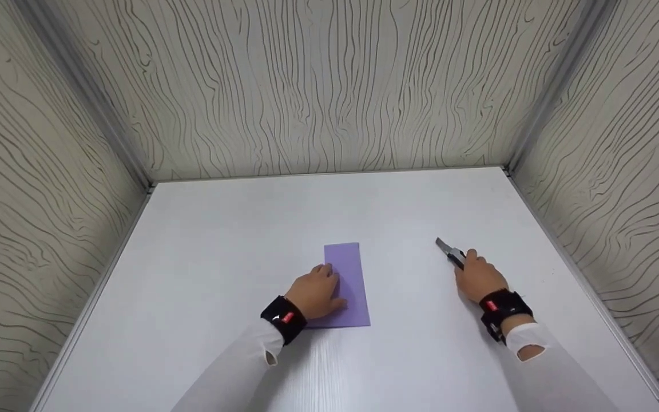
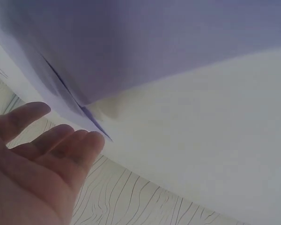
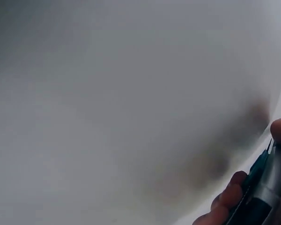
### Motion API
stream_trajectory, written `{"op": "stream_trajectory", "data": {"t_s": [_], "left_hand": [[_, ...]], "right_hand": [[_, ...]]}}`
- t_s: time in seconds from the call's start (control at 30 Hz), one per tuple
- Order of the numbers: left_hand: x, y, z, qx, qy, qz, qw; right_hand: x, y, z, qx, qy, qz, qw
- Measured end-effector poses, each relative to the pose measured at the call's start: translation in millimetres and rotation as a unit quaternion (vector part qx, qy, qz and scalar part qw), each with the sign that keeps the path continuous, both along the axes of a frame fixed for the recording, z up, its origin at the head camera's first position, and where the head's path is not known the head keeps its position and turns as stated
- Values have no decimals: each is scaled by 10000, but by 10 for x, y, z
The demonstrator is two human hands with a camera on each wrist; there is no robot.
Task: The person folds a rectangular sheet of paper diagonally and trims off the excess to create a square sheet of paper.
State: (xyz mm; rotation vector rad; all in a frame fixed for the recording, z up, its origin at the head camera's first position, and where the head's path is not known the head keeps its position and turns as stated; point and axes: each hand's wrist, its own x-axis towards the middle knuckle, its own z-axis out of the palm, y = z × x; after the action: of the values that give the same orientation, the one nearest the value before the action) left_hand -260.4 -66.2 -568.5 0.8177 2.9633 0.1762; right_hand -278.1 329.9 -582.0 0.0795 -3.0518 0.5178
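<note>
A folded sheet of purple paper lies flat near the middle of the white table. My left hand rests over its left side, thumb apart from the other fingers and pointing right. The left wrist view has these fingers extended beside the paper's edge, where a thin dark gap shows between layers. Off to the right, apart from the paper, my right hand grips a utility knife. Its blade is out and points up and left. In the right wrist view, thumb and fingers wrap the knife's grey and dark handle.
The white table has wood-grain panels behind it and on both sides. Grey metal posts stand at the back corners. Each wrist wears a black band, with a white sleeve below it.
</note>
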Motion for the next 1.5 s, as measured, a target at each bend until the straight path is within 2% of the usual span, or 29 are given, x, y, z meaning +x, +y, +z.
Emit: {"op": "stream_trajectory", "data": {"t_s": [0.13, 0.37, 0.47, 0.63, 0.77, 0.93, 1.13, 1.33, 1.5], "left_hand": [[95, -123, 54, 122, 43, -20, 9999], [295, -295, 118, 351, 209, -253, 9988], [375, -339, 104, 360, 255, -329, 9985], [451, -393, 19, 309, 368, -368, 9982], [471, -425, -35, 278, 440, -396, 9979], [468, -444, -69, 256, 488, -384, 9977], [465, -438, -62, 272, 429, -278, 9983], [457, -397, -44, 262, 403, -205, 9986], [452, -349, -51, 259, 366, -229, 9987]], "right_hand": [[26, 71, -5, -24, 78, -21, 10000], [53, 133, 5, 46, -50, -59, 10000], [52, 156, 4, 150, -90, -76, 9998], [61, 208, 24, 231, -291, -112, 9992], [71, 270, 69, -25, -381, -77, 9992], [54, 378, 130, -413, -293, 10, 9987], [15, 537, 122, -932, -123, -408, 9947], [-2, 650, 71, -875, 262, -596, 9940], [36, 640, 77, -789, 32, -739, 9941]]}}
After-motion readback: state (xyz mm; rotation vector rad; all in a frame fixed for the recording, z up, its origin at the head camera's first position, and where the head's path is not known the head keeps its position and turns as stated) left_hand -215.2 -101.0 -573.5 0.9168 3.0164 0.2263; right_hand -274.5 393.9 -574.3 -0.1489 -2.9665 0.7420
